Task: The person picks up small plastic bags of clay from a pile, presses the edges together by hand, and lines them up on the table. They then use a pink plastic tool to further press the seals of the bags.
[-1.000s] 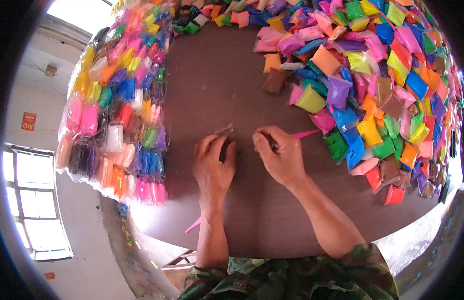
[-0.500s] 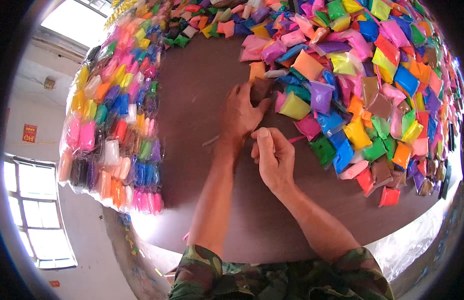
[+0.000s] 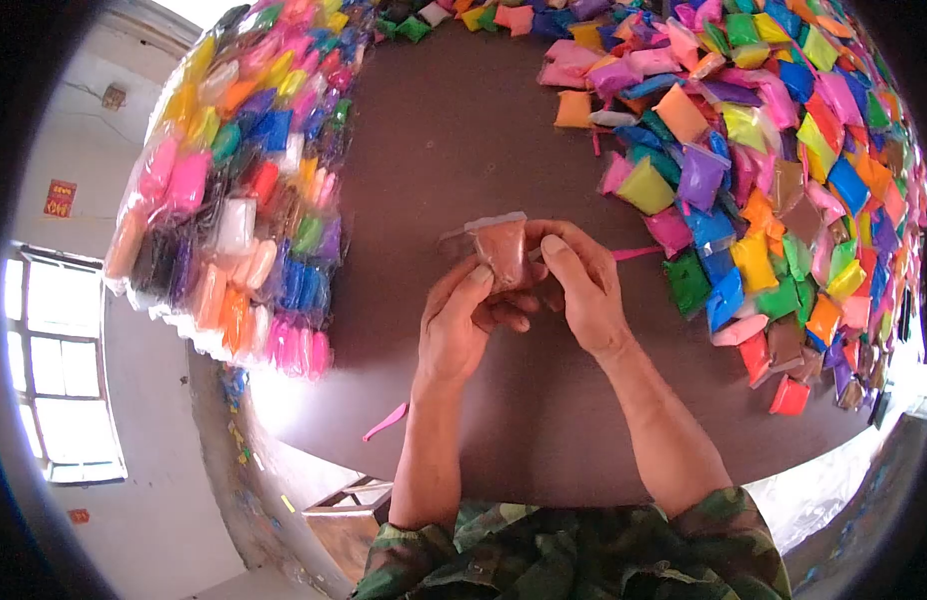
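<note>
A small brown packet (image 3: 502, 247) in clear plastic is held up over the dark brown table (image 3: 444, 150). My left hand (image 3: 464, 325) grips its lower left side with thumb and fingers. My right hand (image 3: 582, 285) pinches its right edge. A pink strip (image 3: 639, 252) pokes out from behind my right hand toward the packet pile.
A big heap of coloured packets (image 3: 764, 170) covers the table's right and far side. Bundles of packets in clear bags (image 3: 234, 200) line the left edge. Another pink strip (image 3: 386, 422) hangs at the near table edge. A window (image 3: 54, 370) is at the left.
My left hand reached to the pile's edge, took the brown packet and brought it back to my right hand. Both hands now hold it above the table.
</note>
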Available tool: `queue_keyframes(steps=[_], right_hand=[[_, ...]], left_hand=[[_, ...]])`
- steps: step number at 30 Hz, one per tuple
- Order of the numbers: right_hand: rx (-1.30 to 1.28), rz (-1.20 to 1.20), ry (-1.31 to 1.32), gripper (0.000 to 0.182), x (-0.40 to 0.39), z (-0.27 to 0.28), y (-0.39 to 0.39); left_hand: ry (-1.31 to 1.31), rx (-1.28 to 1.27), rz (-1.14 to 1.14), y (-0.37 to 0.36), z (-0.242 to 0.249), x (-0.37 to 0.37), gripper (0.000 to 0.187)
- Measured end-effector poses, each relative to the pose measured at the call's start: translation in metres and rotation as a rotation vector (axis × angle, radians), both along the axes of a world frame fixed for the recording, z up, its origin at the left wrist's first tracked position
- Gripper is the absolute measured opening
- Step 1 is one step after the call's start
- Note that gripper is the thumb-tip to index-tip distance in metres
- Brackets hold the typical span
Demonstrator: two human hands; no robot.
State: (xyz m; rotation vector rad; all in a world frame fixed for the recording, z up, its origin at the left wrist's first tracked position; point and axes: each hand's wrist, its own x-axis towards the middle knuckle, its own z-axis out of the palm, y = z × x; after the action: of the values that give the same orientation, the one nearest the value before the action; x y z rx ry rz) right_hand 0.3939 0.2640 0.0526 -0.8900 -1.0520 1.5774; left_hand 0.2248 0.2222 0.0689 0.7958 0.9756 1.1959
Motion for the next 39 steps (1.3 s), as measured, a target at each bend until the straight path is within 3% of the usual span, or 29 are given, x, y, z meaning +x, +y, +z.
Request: queue_keyframes(steps=[8, 14, 20, 23, 25, 27, 31, 32, 34, 39], right_hand=[[0.061, 0.145, 0.014, 0.022, -0.001, -0.016, 0.0], [0.1, 0.172, 0.039, 0.015, 0.001, -0.014, 0.0], [0.078, 0.164, -0.046, 0.02, 0.005, -0.01, -0.003], [0.132, 0.149, -0.226, 0.023, -0.002, 0.002, -0.014], [0.226, 0.114, -0.44, 0.026, 0.0, -0.004, -0.018], [0.163, 0.013, -0.439, 0.026, 0.007, 0.011, -0.023], [0.189, -0.04, -0.538, 0.027, 0.037, 0.037, -0.06], [0.312, -0.099, -0.552, 0.027, 0.045, 0.034, -0.075], [0.26, -0.12, -0.625, 0.027, 0.07, 0.033, -0.109], [0.106, -0.187, -0.64, 0.025, 0.122, -0.004, -0.177]], left_hand=[[-0.032, 0.015, 0.002, -0.014, -0.016, -0.007, 0.046], [0.34, 0.099, 0.18, -0.023, -0.012, 0.006, 0.04], [0.429, 0.08, 0.218, -0.041, -0.015, -0.004, 0.03], [0.783, 0.026, 0.148, -0.049, -0.005, -0.003, 0.026], [1.135, 0.319, 0.234, -0.05, 0.008, -0.008, 0.035], [1.429, 0.64, 0.393, -0.033, -0.005, -0.024, 0.035], [1.581, 0.689, 0.205, -0.024, -0.014, -0.017, 0.034], [1.541, 0.633, 0.16, -0.031, -0.014, -0.015, 0.034], [1.474, 0.51, 0.066, -0.061, -0.004, -0.014, 0.035], [1.513, 0.517, 0.005, -0.161, -0.008, -0.005, 0.039]])
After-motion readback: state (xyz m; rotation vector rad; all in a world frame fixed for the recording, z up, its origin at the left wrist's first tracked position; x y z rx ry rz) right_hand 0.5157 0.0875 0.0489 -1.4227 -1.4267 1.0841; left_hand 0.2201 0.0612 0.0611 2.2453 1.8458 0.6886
